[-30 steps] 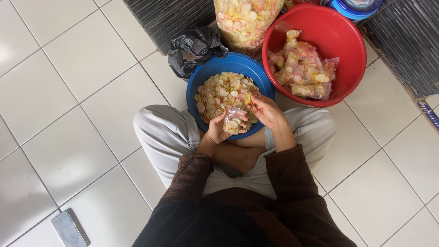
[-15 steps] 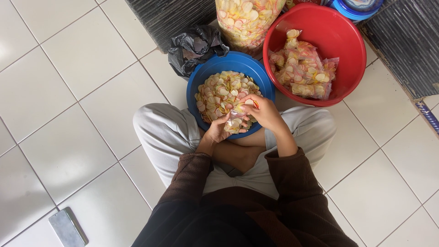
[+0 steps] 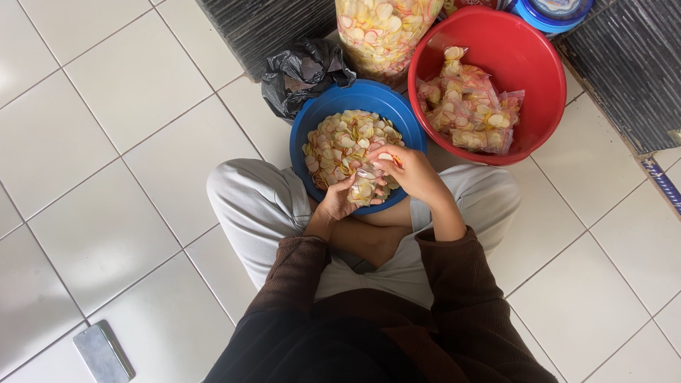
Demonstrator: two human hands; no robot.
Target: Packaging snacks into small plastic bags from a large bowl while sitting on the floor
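Since a second ago, right hand [image 3: 411, 172] has come off the chip pile and is now sitting over the mouth of the small clear bag [image 3: 363, 186]; left hand [image 3: 336, 201] is still under the bag, barely shifted.

Head view, the only one:
- Left hand is closed around the lower part of the small clear bag, holding it mouth-up over the near rim of the blue basin [image 3: 312, 117], at about 6 o'clock of the basin.
- Right hand is pinching fingertips together at the bag's mouth, at 1 o'clock from the left hand. Looks like it's feeding in a few chips; can't tell exactly how many it's gripping.
- Bag is showing chips inside already, looking partly filled, not sealed.
- Loose chips [image 3: 347, 142] are filling the blue basin, pale yellow and pink-edged.
- Red basin [image 3: 546, 64] at 2 o'clock of the blue one is holding a heap of filled packets [image 3: 469, 106].
- Big clear sack [image 3: 383, 28] of the same chips is standing at 12 o'clock, apparently full.
- Black plastic bag [image 3: 301, 71] is lying at 11 o'clock; flat phone-like slab [image 3: 103, 352] is on the floor tiles [image 3: 106, 142] at 8 o'clock, well apart.

Progress, my read: a batch of packets is done, current one is mid-fill, and most of the bulk stock is left.
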